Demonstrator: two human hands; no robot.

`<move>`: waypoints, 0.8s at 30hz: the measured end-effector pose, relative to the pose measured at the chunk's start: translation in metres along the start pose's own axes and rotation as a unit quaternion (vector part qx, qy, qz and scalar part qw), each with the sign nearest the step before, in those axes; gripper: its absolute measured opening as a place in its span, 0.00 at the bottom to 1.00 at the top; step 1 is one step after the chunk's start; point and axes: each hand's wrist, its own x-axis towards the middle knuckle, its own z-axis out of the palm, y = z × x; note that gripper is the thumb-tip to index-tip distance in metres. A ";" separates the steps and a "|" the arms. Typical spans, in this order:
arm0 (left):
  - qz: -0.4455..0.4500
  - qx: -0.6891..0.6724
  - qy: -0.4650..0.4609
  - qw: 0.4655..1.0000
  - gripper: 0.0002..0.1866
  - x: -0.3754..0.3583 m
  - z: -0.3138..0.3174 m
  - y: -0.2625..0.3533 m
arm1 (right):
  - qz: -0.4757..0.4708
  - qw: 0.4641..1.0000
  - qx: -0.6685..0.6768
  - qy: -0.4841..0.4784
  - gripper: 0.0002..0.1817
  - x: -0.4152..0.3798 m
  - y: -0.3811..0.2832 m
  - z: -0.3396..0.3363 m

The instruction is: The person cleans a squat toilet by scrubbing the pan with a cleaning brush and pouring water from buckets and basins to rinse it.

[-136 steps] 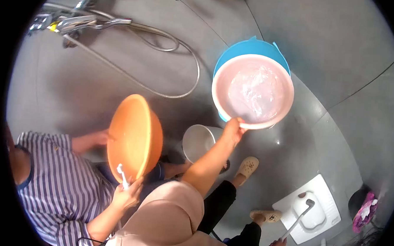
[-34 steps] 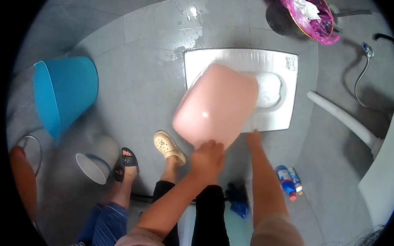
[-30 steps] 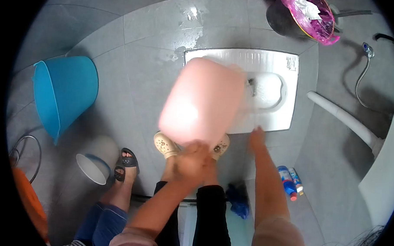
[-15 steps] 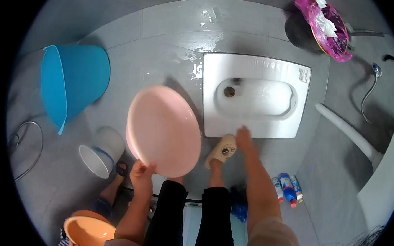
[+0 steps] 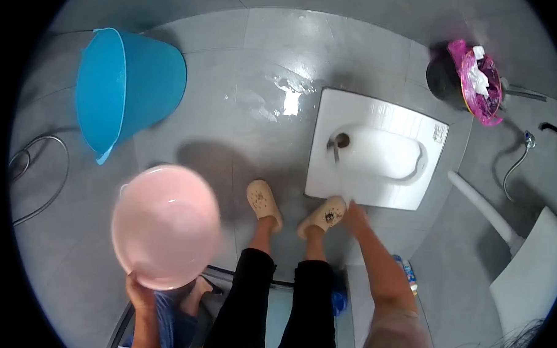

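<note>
My left hand [image 5: 140, 292] grips the near rim of a pink basin [image 5: 166, 228], lifted at the left with its hollow inside facing me. My right hand [image 5: 355, 218], smeared by motion, is closed by the near edge of the white squat toilet [image 5: 435, 158]. From it a thin, pale, blurred handle runs over the bowl to a greyish end [image 5: 336, 151] near the drain hole; it looks like a toilet brush. My feet in beige clogs [image 5: 262, 201] stand between basin and toilet.
A large blue tub [image 5: 150, 77] lies tipped at the left. Another person's denim-clad leg [image 5: 175, 317] is beneath the basin. Water wets the floor [image 5: 287, 100]. A bin with a pink bag [image 5: 484, 89], a white pipe [image 5: 483, 206] and bottles [image 5: 410, 277] are at the right.
The pink basin has swung left and toward me in my left hand. The white bucket and orange basin are out of sight. My right hand stays near the toilet's edge.
</note>
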 end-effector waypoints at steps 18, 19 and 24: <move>0.018 -0.271 0.187 0.944 0.10 0.122 -0.161 -0.049 | 0.237 0.956 0.154 0.074 0.26 -0.135 0.024 -0.075; -0.021 -0.267 0.218 0.939 0.09 0.123 -0.153 -0.047 | 0.238 0.940 0.219 0.107 0.26 -0.141 0.024 -0.073; -0.132 -0.209 0.078 0.966 0.08 0.123 -0.129 -0.055 | 0.274 0.877 0.396 -0.002 0.23 -0.171 -0.004 -0.092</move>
